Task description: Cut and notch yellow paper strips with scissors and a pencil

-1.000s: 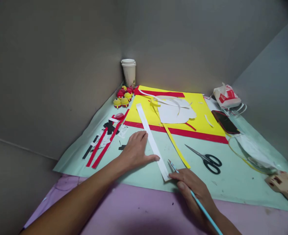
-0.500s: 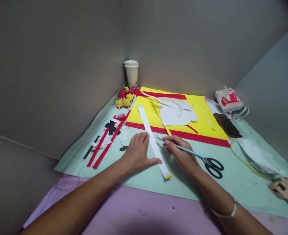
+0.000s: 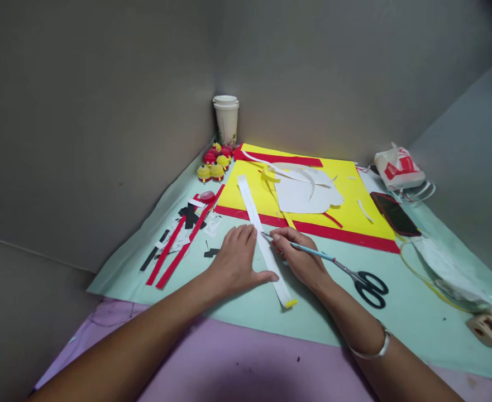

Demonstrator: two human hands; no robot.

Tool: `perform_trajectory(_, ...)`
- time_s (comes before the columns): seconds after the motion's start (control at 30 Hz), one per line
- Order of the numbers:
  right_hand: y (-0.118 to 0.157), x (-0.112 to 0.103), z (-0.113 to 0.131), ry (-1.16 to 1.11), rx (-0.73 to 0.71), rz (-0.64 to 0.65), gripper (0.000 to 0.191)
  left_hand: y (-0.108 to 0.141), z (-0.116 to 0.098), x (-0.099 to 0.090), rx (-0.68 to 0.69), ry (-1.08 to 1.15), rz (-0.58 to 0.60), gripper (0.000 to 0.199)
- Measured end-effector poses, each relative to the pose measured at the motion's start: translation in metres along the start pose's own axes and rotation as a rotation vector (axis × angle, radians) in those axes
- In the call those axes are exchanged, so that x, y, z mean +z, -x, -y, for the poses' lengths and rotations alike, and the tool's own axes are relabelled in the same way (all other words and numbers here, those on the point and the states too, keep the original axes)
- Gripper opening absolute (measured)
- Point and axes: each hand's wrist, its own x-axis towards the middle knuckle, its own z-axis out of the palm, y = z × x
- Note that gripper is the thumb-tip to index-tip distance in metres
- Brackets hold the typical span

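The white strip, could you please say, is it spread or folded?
The white strip is spread lengthwise, running straight past the left hand; whether its yellow end is folded, I cannot tell.

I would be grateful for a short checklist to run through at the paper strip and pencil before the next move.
1. Strip steadied: ok; the left hand rests at the white strip, its thumb lying on it.
2. Pencil in grip: ok; the right hand holds the blue pencil with its tip at the strip.
3. Tip touching the paper: cannot tell; contact is too fine to see.
4. Strip on a single surface: not ok; its far end lies over the yellow sheet, its near end over the green mat.
5. Pencil clear of the scissors: cannot tell; its rear end meets their blades in this view.
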Motion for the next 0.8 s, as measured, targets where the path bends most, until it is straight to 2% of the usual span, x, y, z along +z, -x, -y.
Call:
perform_trajectory(0.27,-0.002,0.002,-0.005,0.032,-0.022,-0.006,0.024,-0.001,0.000,0.000,0.016,-0.001,-0.014,0.089)
perform_trajectory(0.63,0.008,-0.005,-0.003,0.041,-0.084,-0.098,0.035,0.000,0.002,0.003,0.024,0.008,-0.033,0.103)
perform_trajectory(0.8,0.010,-0.016,-0.006,0.130,-0.166,-0.149,0.028,0.000,0.003,0.003,0.021,0.002,-0.016,0.107)
